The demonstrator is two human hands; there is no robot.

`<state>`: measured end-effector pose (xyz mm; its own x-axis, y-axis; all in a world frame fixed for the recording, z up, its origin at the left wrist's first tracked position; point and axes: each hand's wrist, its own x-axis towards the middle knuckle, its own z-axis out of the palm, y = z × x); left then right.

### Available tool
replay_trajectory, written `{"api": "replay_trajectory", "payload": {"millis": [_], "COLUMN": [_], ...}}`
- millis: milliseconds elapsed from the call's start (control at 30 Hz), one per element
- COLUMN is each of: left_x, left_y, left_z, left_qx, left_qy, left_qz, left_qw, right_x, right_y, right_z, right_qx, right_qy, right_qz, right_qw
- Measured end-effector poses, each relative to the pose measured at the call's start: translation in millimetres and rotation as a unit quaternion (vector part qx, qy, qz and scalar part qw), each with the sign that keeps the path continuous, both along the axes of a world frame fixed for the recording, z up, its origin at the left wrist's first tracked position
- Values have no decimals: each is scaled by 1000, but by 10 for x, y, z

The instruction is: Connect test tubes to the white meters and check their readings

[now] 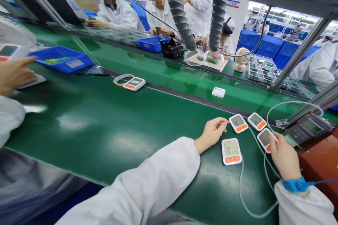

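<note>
My right hand [286,156] is closed at the right edge of a white blood pressure monitor [264,138], its thumb by the orange buttons. My left hand [213,133] has loosely curled fingers with nothing visible in them; its fingertips reach the left edge of a second monitor [238,123], and I cannot tell whether they touch it. Behind lies a third monitor [257,122]. Nearer me another monitor [231,152] lies with digits on its screen. Thin grey tubing [241,186] loops among them. A blue wrist strap [297,185] circles my right wrist.
A handheld meter [307,130] rests on a reddish-brown box [320,161] at right. Farther left lie a monitor with a band [134,83] and a blue tray [63,59]. A co-worker's hand [17,74] points at left. A white block [218,92] sits across the dark strip.
</note>
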<state>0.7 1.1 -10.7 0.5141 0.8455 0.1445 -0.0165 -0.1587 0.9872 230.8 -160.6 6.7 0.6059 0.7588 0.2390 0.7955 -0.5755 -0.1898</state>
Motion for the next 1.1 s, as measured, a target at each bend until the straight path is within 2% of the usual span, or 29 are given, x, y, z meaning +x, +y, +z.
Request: {"api": "replay_trajectory", "payload": {"millis": [133, 300, 433, 633, 700, 833, 1100], "left_x": [6, 6, 12, 16, 17, 11, -3], "left_y": [45, 42, 43, 21, 13, 9, -22], "left_z": [-38, -39, -44, -33, -27, -26, -40], "left_qx": [24, 42, 42, 53, 59, 73, 152], "left_qy": [20, 24, 19, 29, 37, 47, 88], "left_qz": [0, 3, 1, -5, -8, -2, -28], "left_qw": [1000, 999, 999, 998, 998, 996, 984], "right_x": [9, -20, -71, -44, -39, -68, -97], "right_y": [14, 51, 59, 11, 2, 9, -16], "right_z": [-45, -90, -85, 73, 90, 21, -59], "right_qx": [10, 92, 164, 234, 221, 140, -21], "right_qy": [19, 44, -42, -200, -206, -183, -142], "right_qz": [28, 88, 106, 85, 101, 108, 23], "right_qw": [999, 991, 980, 948, 948, 967, 989]}}
